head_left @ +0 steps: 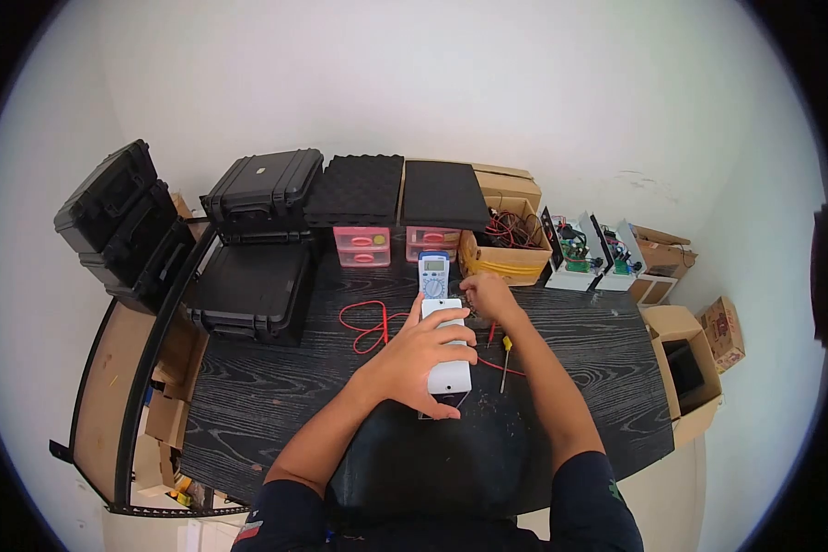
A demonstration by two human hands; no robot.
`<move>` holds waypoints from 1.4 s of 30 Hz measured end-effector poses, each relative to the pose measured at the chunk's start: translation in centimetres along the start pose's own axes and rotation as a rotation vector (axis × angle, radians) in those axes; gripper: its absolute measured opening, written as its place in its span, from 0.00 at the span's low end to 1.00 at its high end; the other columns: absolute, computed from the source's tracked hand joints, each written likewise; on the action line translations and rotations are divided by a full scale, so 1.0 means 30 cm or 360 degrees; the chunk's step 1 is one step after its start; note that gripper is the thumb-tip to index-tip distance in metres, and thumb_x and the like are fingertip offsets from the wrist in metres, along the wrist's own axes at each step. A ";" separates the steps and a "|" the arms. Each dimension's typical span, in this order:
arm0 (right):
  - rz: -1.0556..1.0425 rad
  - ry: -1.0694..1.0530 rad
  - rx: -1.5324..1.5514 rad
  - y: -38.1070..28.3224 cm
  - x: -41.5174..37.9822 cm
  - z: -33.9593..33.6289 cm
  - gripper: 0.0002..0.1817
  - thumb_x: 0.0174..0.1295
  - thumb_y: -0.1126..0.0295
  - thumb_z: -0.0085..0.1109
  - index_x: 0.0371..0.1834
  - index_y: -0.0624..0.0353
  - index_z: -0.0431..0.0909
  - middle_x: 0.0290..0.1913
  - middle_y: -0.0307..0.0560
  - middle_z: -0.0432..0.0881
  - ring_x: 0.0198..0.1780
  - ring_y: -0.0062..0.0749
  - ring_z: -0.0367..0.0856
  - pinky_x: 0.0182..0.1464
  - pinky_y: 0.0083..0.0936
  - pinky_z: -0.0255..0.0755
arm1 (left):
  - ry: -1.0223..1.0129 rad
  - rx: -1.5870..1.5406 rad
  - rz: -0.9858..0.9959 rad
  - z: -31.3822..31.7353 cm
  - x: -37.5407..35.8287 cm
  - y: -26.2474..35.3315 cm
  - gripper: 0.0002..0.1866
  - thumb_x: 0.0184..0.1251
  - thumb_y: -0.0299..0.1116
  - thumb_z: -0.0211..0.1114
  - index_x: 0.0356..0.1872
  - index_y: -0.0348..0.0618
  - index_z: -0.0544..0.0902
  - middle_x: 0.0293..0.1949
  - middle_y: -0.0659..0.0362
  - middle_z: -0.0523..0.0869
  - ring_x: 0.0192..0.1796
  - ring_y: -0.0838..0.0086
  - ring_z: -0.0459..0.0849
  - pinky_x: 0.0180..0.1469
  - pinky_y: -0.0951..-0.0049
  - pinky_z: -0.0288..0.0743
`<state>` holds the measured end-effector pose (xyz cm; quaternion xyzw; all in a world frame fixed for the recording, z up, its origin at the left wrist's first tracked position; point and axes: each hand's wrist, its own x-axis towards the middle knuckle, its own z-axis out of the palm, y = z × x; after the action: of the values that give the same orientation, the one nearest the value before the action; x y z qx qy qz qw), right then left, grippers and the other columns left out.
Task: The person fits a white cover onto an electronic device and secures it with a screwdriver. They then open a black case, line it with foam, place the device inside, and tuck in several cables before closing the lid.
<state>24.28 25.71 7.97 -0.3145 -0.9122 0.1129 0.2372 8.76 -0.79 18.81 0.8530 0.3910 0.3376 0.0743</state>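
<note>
My left hand (412,357) spans a white rectangular metal cover (449,377) with small dark holes, its fingers across the top and around the edges. Just beyond the cover lies a blue-and-white multimeter (434,278). My right hand (489,296) is to the right of the meter, fingers curled together; whatever is between them is hidden. Below that hand, a screwdriver (505,359) with a yellow handle rests on the table. A red test lead (365,333) loops on the left, and more red lead shows beside the screwdriver.
Black hard cases (253,285) stack on the left. Pink drawer units (362,247) under black foam stand at the back, beside a cardboard box (511,262) of cables. White housings with circuit boards (575,253) are at back right; an open carton (685,368) stands off the right edge.
</note>
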 end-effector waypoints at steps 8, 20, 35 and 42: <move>0.0399 0.0267 0.1489 -0.213 -0.165 -0.275 0.07 0.70 0.76 0.72 0.47 0.67 0.88 0.44 0.50 0.93 0.44 0.27 0.91 0.48 0.27 0.84 | 0.0014 0.0038 0.0057 -0.011 0.008 0.007 0.39 0.40 0.65 0.84 0.51 0.52 0.89 0.58 0.61 0.84 0.79 0.48 0.70 0.78 0.15 0.37; -0.0476 0.0102 0.0981 -0.584 -0.476 -0.406 0.08 0.56 0.76 0.83 0.37 0.56 0.92 0.41 0.39 0.95 0.40 0.31 0.92 0.44 0.27 0.82 | 0.0109 -0.0043 0.0125 -0.005 0.017 0.002 0.39 0.36 0.64 0.86 0.49 0.50 0.90 0.55 0.60 0.84 0.76 0.50 0.73 0.75 0.23 0.47; -0.0738 0.0023 0.0815 -0.583 -0.452 -0.455 0.11 0.57 0.80 0.76 0.42 0.57 0.90 0.43 0.41 0.93 0.43 0.39 0.93 0.47 0.34 0.86 | 0.0122 -0.0055 0.0113 0.002 0.012 -0.006 0.39 0.37 0.65 0.85 0.49 0.49 0.90 0.56 0.60 0.85 0.76 0.50 0.73 0.75 0.22 0.46; -0.0698 -0.0113 0.0697 -0.599 -0.437 -0.505 0.11 0.58 0.78 0.76 0.44 0.56 0.90 0.43 0.41 0.92 0.44 0.40 0.91 0.47 0.35 0.85 | 0.0103 -0.0024 0.0113 0.001 0.010 -0.006 0.40 0.36 0.64 0.86 0.50 0.50 0.90 0.57 0.61 0.85 0.77 0.50 0.72 0.75 0.21 0.45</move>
<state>31.63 4.40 22.67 -0.0474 -0.9200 0.2636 0.2860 8.81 -0.46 18.88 0.8544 0.3601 0.3705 0.0558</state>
